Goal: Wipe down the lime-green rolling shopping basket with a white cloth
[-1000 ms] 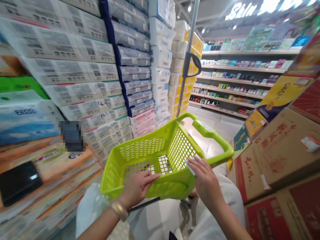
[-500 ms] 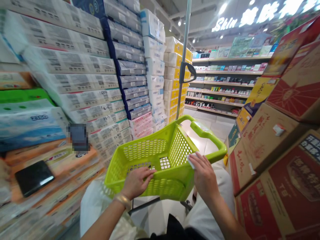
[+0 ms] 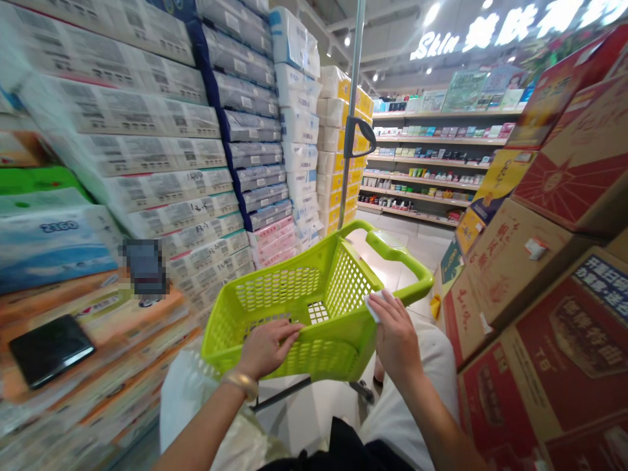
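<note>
A lime-green shopping cart (image 3: 314, 347) with a perforated basket stands between my knees, its handle (image 3: 417, 275) toward the right. My left hand (image 3: 269, 343), a gold bangle at its wrist, grips the near rim with thumb and fingers closed over the edge. Under the fingers of my right hand (image 3: 395, 330) is a white wipe (image 3: 373, 307), pressed against the rim near the base of the handle. Most of the wipe is hidden by that hand. The basket shows only its grid floor and holed walls.
Tall stacks of packaged tissue (image 3: 161, 157) rise on the left. A dark tablet-like device (image 3: 52, 350) and a blurred-out item (image 3: 144, 268) lie on lower orange packs. Cardboard boxes (image 3: 530, 255) are piled at right. Behind the cart are a metal pole (image 3: 354, 78) and stocked shelves (image 3: 436, 139).
The view has shifted slightly, so the surroundings sit a little further left. Both hands keep nearly the same places on the cart's rim, the wipe still under my right fingers.
</note>
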`<state>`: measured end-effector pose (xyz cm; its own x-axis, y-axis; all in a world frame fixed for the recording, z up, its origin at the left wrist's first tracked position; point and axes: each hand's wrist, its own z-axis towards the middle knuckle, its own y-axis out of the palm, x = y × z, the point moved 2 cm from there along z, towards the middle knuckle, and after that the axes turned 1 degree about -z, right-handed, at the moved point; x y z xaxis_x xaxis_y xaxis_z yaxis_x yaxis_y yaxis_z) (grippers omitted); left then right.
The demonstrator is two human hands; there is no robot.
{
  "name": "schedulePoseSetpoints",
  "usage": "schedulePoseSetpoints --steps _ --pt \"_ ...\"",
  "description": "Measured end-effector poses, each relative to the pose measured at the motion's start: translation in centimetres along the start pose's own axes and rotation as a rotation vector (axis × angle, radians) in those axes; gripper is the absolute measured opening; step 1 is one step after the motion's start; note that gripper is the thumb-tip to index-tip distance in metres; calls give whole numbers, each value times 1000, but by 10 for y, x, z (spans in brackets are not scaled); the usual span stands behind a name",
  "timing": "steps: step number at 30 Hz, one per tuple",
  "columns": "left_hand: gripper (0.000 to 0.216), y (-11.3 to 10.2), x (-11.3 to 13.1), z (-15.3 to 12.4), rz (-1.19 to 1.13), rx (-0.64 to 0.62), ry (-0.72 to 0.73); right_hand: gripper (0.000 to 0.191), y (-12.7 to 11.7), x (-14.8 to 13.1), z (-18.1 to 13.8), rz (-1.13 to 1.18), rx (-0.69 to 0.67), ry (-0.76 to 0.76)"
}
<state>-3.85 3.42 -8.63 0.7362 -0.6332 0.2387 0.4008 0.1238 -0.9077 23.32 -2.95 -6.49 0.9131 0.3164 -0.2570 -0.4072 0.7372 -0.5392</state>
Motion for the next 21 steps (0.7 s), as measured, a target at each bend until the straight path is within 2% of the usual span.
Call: schedulePoseSetpoints --steps 7,14,18,21 --pt "31 0 -1 5 -37 -33 -60 50 32 -33 -4 143 -179 -158" --pt "29 -2 -1 5 -9 -6 -48 49 6 -4 8 45 -5 11" --pt "28 -5 25 14 74 15 -32 50 19 -25 4 131 -146 -107" --pt "39 2 54 22 -46 65 11 51 26 -34 2 172 -210 -146"
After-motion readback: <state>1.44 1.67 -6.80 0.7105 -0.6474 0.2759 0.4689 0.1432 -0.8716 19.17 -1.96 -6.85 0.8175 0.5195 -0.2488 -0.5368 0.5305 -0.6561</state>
